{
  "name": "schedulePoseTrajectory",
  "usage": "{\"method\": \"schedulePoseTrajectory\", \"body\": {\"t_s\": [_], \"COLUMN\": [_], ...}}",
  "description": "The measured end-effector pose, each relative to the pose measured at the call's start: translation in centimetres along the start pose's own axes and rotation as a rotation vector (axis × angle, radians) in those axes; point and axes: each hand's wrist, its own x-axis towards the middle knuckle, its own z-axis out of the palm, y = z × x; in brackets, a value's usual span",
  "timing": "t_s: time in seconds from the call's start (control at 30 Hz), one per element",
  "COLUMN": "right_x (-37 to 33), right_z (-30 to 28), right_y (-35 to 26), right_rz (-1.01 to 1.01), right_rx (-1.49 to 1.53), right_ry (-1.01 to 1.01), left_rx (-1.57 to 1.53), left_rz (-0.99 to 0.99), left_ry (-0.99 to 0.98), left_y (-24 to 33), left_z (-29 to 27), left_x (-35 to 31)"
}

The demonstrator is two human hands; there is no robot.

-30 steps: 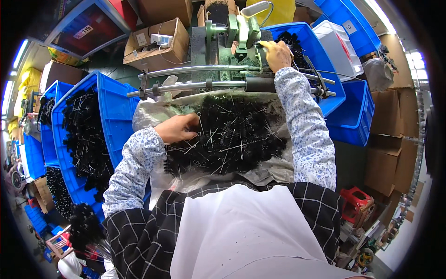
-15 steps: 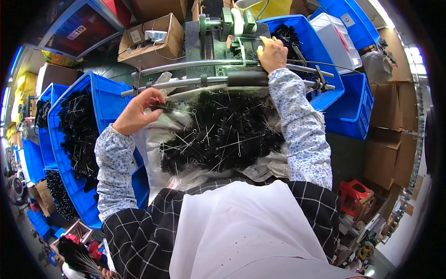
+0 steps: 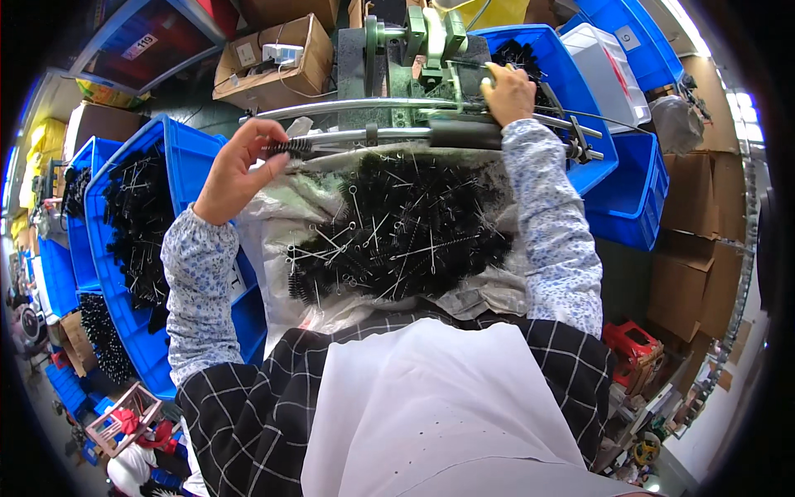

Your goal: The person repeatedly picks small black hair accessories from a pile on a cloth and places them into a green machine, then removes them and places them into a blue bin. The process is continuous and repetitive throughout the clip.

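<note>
Pinched in the left hand [image 3: 232, 170] is a black, fuzzy brush [image 3: 291, 147] with bristles in rings, near a shiny silver metal bar [image 3: 404, 132]. The right hand [image 3: 511, 95] curls by a green metal machine [image 3: 454, 33]; I can't tell its grip.

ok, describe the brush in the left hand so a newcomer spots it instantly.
Find the machine at top centre, then the two metal rails crossing its near side. By their left ends, the left hand pinches a black-bristled brush. Unlike the neighbouring brushes tangled together on whitish sheeting, this one is held up in the hand.
</note>
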Motion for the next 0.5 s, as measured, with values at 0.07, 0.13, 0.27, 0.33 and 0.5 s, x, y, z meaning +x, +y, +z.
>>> {"method": "schedulePoseTrajectory", "body": {"t_s": [0.07,0.13,0.27,0.33,0.5], "right_x": [1.1,2.0,3.1,3.2,1.0], "right_z": [-0.8,-1.0,-2.3,-3.4,-6.8], "right_y": [1.5,3.1,4.0,5.2,4.2], "right_rz": [0.072,0.100,-0.006,0.008,-0.068], "right_rx": [0.015,-0.005,-0.096,-0.175,-0.001], "right_ry": [-0.114,-0.126,-0.207,-0.120,0.164], "left_rx": [-0.012,-0.034,0.003,0.033,0.143], "left_rz": [0.000,-0.005,0.020,0.027,0.131], "left_ry": [-0.012,-0.068,-0.159,-0.155,-0.081], "left_y": [0.0,0.3,1.2,1.4,0.8], "left_z": [0.4,1.2,3.3,4.0,7.7], "left_x": [0.4,1.5,3.5,3.8,6.1]}}
